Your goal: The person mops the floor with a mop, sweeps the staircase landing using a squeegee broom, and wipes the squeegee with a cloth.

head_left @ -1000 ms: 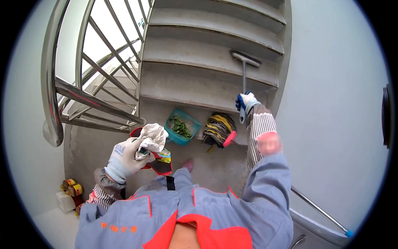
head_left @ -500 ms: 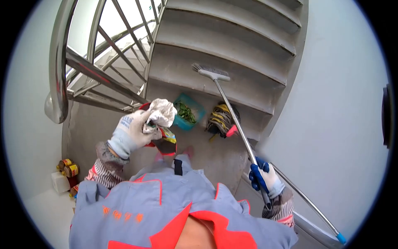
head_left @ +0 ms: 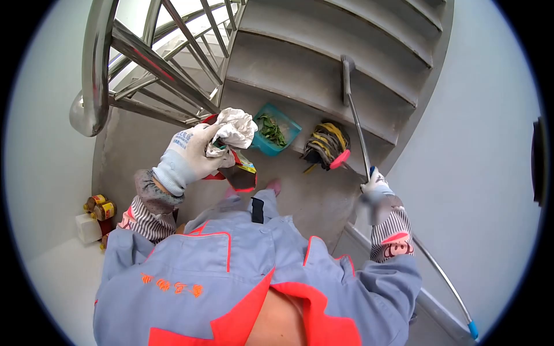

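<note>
My left hand [head_left: 187, 153], in a white and pale-blue work glove, is closed around a crumpled white paper or cloth [head_left: 235, 129] and a red-edged, dark-sided packet [head_left: 239, 177]. Which of these its fingers press hardest on cannot be made out. My right hand [head_left: 378, 185], in a white and blue glove, grips the metal handle of a broom [head_left: 359, 130]. The broom's grey head is edge-on against the stairs. Beyond my left hand, a teal plastic container [head_left: 295, 128] with green leaves inside rests on the landing. A mop head [head_left: 328, 143] of yellow, grey and black strands lies nearer the broom.
Grey stairs [head_left: 288, 63] rise ahead, with a steel railing [head_left: 164, 69] on the left and a white wall [head_left: 479, 144] on the right. A blue-tipped metal pole [head_left: 441, 274] slants behind my right arm. Yellow-labelled bottles [head_left: 104, 210] and a white container [head_left: 88, 229] stand at left.
The broom head has swung right and farther up the stairs, turning edge-on. My right hand has moved forward. My left hand keeps its hold, and the view has shifted slightly.
</note>
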Available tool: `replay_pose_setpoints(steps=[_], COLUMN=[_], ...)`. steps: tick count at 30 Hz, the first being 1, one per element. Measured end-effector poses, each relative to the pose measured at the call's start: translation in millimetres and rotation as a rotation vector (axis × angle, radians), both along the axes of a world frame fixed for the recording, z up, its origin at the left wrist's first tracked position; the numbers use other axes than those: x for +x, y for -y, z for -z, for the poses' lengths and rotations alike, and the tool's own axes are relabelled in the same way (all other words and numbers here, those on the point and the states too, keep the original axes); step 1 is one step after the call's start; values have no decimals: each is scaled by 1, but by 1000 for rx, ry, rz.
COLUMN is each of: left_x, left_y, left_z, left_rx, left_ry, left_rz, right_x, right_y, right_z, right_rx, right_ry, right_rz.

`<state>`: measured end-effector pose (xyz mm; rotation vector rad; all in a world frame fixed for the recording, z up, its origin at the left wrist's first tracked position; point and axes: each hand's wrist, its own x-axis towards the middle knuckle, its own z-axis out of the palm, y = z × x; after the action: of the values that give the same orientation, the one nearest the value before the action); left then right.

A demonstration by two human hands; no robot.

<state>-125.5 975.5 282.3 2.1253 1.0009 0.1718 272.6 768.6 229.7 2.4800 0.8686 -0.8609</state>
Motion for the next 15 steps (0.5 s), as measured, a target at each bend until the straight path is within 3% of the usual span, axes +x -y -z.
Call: replay_pose_setpoints(steps=[2, 3, 6, 9, 15], left_x=[0, -2, -4, -6, 0], left_y=[-2, -3, -3, -4, -10], left_z=[-6, -5, -6, 0, 11], left_rx=[-28, -20, 34, 83, 145], left_ry=[-30, -37, -19, 100, 161], left_rz=[-3, 1, 21, 54, 113], right_x=[3, -21, -47, -65, -116], right_y=[8, -9, 8, 24, 129], right_z=[34, 16, 28, 23, 27], right_rx=[51, 4, -70, 19, 198], right_ry=[41, -96, -21, -80, -238], right_rz=[-153, 66, -68, -180, 28])
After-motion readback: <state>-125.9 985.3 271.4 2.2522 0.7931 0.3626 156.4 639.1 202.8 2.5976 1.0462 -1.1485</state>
